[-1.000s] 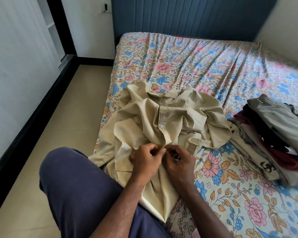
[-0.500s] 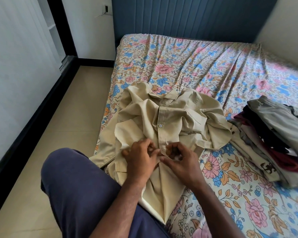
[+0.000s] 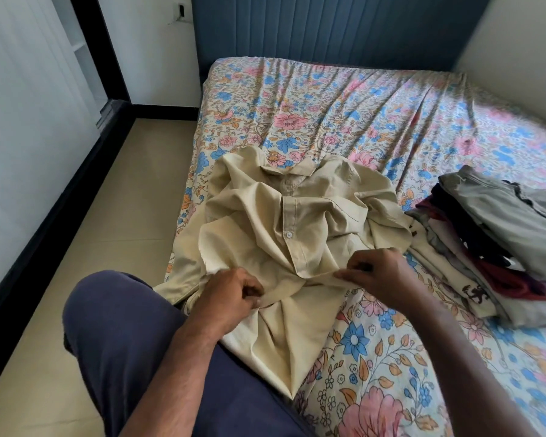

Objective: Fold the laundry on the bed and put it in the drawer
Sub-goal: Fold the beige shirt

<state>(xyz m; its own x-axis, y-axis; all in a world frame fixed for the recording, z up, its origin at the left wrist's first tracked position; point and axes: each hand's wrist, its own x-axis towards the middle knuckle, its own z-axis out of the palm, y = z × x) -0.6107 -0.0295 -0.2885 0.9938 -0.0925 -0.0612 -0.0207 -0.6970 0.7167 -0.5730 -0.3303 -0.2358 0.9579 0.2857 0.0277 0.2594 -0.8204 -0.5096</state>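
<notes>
A crumpled beige button shirt (image 3: 284, 222) lies on the bed (image 3: 344, 115) near its left edge, collar away from me, its lower part draped over my lap. My left hand (image 3: 230, 291) pinches the shirt's fabric near the lower front. My right hand (image 3: 379, 272) pinches the front edge further right, and the cloth is stretched between the two hands. One white button shows on the placket above them.
A stack of folded clothes (image 3: 492, 241) sits on the bed's right side. My knee in dark blue trousers (image 3: 117, 335) juts over the tiled floor (image 3: 85, 263) at the left. A blue headboard (image 3: 328, 26) and walls close off the far side.
My hands, close together at the shirt's placket before, have moved apart; the right hand went right, drawing the fabric edge taut between them.
</notes>
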